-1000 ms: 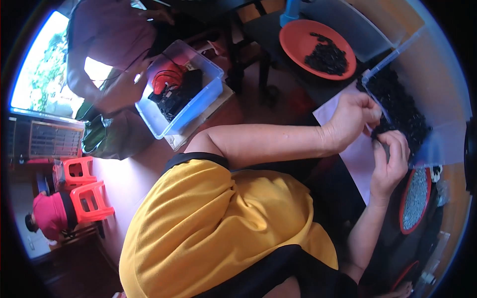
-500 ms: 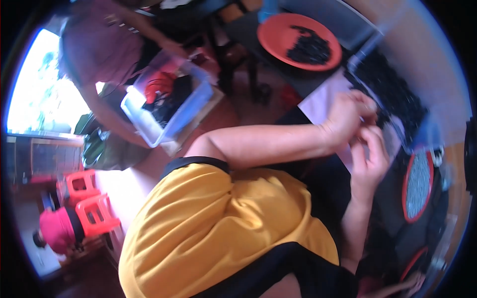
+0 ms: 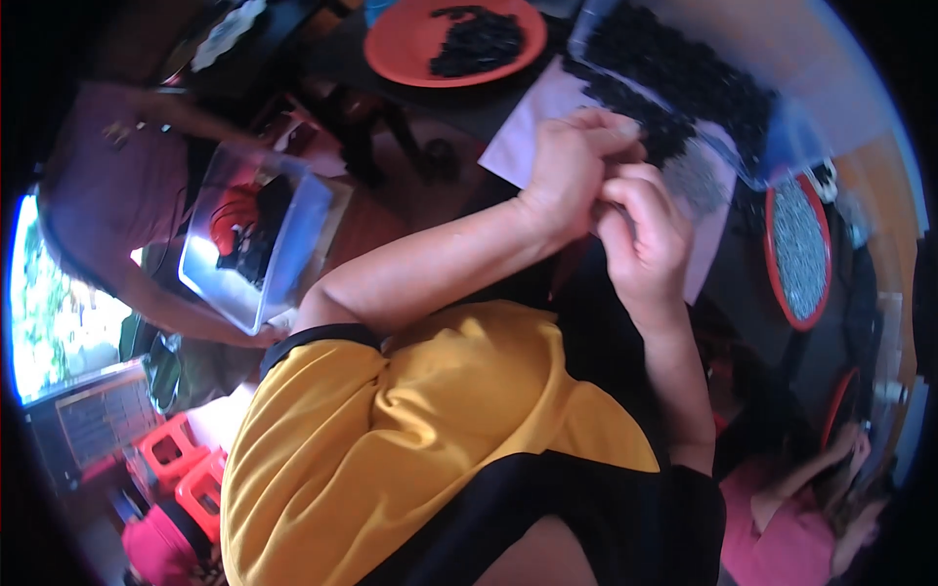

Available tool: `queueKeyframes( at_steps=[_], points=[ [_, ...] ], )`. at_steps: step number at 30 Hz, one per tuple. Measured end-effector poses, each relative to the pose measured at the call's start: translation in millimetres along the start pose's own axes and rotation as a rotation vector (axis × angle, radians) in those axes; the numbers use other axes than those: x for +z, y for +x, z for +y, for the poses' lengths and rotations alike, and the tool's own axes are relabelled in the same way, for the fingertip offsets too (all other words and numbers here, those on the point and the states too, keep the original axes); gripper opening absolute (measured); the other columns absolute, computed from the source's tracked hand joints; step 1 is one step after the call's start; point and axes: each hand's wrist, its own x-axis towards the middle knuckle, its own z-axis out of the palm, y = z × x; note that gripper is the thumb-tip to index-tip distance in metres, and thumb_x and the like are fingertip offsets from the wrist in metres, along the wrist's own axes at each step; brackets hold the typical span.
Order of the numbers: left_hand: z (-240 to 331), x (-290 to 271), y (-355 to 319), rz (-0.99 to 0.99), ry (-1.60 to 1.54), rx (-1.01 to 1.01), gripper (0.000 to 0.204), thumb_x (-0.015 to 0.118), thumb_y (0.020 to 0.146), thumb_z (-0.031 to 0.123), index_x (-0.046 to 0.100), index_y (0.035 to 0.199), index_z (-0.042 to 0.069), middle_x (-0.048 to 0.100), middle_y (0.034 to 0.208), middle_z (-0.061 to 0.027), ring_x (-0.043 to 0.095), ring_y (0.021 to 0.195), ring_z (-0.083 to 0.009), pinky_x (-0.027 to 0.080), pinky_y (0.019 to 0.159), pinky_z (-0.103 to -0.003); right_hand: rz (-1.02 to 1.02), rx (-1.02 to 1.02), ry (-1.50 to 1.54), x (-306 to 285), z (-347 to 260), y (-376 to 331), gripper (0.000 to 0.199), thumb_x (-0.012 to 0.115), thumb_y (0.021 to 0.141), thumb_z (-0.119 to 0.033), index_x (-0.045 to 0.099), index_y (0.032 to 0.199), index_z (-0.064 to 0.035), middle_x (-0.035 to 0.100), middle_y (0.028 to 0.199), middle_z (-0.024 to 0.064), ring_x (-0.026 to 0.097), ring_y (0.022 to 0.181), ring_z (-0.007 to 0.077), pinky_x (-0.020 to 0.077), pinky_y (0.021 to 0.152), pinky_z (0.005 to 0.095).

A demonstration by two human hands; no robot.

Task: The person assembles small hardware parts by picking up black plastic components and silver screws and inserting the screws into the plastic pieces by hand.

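Both hands meet over a pale sheet [image 3: 528,132] spread on the dark table: the left hand [image 3: 567,171] is curled nearly closed and the right hand [image 3: 640,230] is curled against it, fingertips pinched together on something too small to make out, so I cannot tell what they grip. Just beyond the sheet lies a large heap of small black parts [image 3: 684,78] in a clear tray, its near edge spilling onto the sheet right beside the knuckles. Left of that heap sits an orange plate [image 3: 410,44] carrying a much smaller pile of black parts [image 3: 479,39]; judging from those two piles, only a small share looks sorted and most of the stock remains. To the right of the sheet a red-rimmed dish of grey pieces [image 3: 799,249] stands close to the table's edge. Room is tight: the hands have little free sheet around them, hemmed by heap and dish. Well left of the sheet, another person's arm holds a clear plastic bin [image 3: 254,239].
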Motion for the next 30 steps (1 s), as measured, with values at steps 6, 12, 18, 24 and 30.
queueKeyframes(
  at_steps=[6,12,18,24,30],
  points=[
    [6,2,-7,0.034,0.059,-0.023,0.012,0.059,0.097,0.009,0.062,0.097,-0.002,0.066,0.085,-0.0109,0.065,0.074,-0.0196,0.055,0.072,-0.030,0.080,0.089,0.116,6,0,-8,0.019,0.059,0.074,0.013,0.059,0.086,-0.0011,0.059,0.079,0.0125,0.063,0.072,0.0308,0.0500,0.065,0.0361],
    [-13,8,-13,-0.035,0.233,0.136,0.008,0.066,0.088,0.005,0.066,0.091,-0.002,0.067,0.080,-0.0055,0.064,0.073,-0.0120,0.053,0.066,-0.026,0.209,0.347,0.209,-28,2,-14,0.015,0.062,0.086,0.011,0.067,0.096,0.0015,0.067,0.096,0.0071,0.065,0.092,0.0158,0.0509,0.085,0.0274],
    [-20,0,-5,-0.094,0.151,0.131,0.006,0.064,0.090,0.003,0.064,0.092,-0.003,0.065,0.078,-0.0066,0.063,0.069,-0.0131,0.053,0.063,-0.026,0.210,0.464,0.281,-34,18,-8,0.014,0.062,0.087,0.012,0.067,0.097,0.0043,0.067,0.097,0.0060,0.064,0.092,0.0133,0.0498,0.086,0.0246],
    [-14,-4,-4,-0.099,0.345,0.154,0.010,0.067,0.091,0.007,0.069,0.097,-0.001,0.068,0.083,-0.0047,0.063,0.071,-0.0100,0.051,0.066,-0.022,0.180,0.468,0.361,-30,32,5,0.012,0.065,0.086,0.008,0.070,0.095,0.0017,0.069,0.090,0.0028,0.064,0.087,0.0095,0.0491,0.080,0.0220],
    [-9,-8,-4,-0.161,0.288,0.139,0.010,0.066,0.093,0.005,0.066,0.099,-0.003,0.068,0.084,-0.0079,0.063,0.073,-0.0141,0.052,0.069,-0.025,0.201,0.562,0.418,-38,32,14,0.016,0.064,0.086,0.008,0.071,0.099,0.0026,0.071,0.091,0.0041,0.066,0.084,0.0095,0.0522,0.080,0.0228]
  ],
)
